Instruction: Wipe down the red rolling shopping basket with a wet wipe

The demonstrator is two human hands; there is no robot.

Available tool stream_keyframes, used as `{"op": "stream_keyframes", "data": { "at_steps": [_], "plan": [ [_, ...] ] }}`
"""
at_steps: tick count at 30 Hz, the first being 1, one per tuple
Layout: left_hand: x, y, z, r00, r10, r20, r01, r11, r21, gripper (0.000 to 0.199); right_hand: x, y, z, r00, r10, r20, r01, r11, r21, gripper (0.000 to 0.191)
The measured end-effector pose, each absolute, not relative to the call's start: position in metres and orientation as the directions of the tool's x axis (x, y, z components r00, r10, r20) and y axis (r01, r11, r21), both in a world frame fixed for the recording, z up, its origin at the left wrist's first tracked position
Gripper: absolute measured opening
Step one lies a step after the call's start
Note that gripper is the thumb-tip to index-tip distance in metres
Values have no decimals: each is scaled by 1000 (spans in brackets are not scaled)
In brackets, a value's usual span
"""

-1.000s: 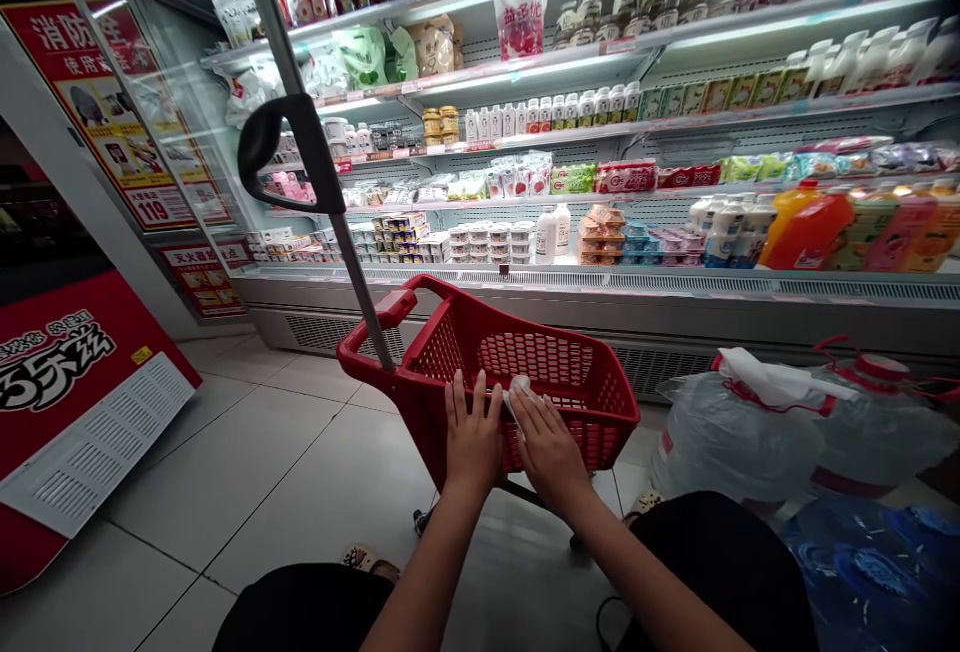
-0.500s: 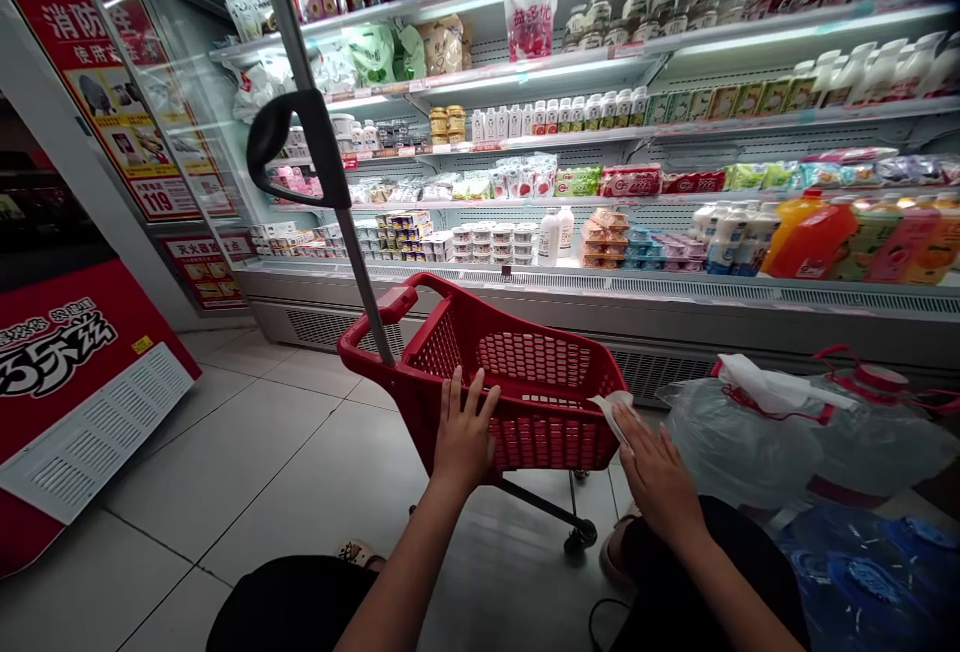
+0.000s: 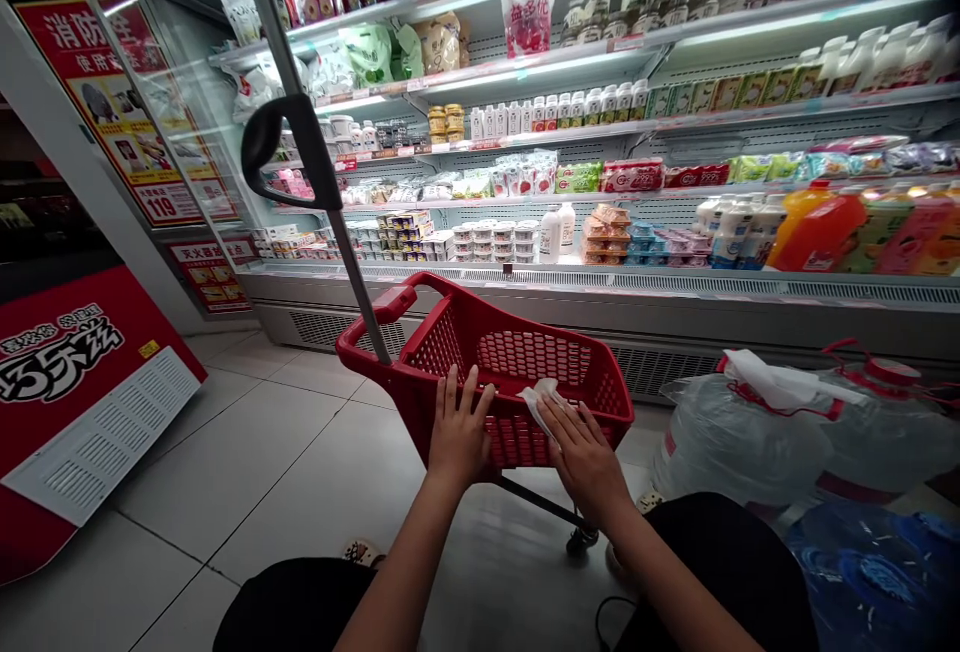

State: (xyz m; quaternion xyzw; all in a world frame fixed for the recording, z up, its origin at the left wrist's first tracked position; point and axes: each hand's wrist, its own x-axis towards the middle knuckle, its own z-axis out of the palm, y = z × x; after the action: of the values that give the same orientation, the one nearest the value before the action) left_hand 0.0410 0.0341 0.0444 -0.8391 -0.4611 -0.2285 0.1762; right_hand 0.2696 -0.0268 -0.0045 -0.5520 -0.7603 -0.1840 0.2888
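A red shopping cart with a perforated plastic basket stands right in front of me. My left hand lies on the near side of the basket, fingers spread over the rim, holding nothing. To its right, my right hand presses a crumpled white tissue against the basket's near rim and side. The tissue pokes out past the fingertips; the rest is hidden under the hand. From the cart's left end rises a grey pole with a black loop handle. No goods show inside the visible part of the basket.
A refrigerated shelf unit full of dairy and drinks runs behind the cart. Large water jugs and a blue bottle stand at the right by my knee. A red freezer chest is at the left, on the tiled floor.
My right hand has slid left along the basket's near rim with the tissue, from the right corner toward the middle. My left hand stays on the same spot of the basket.
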Motion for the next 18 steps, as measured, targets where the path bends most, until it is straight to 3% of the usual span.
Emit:
{"op": "stream_keyframes", "data": {
  "at_steps": [8,18],
  "plan": [
    [35,44,49,435,721,539,871,-490,-47,74,347,-53,-38,-62,762,644,977,177,-115,66],
    [44,51,45,403,750,524,892,-451,-41,80,271,-16,-7,-164,722,672,940,320,-115,64]
  ]
}}
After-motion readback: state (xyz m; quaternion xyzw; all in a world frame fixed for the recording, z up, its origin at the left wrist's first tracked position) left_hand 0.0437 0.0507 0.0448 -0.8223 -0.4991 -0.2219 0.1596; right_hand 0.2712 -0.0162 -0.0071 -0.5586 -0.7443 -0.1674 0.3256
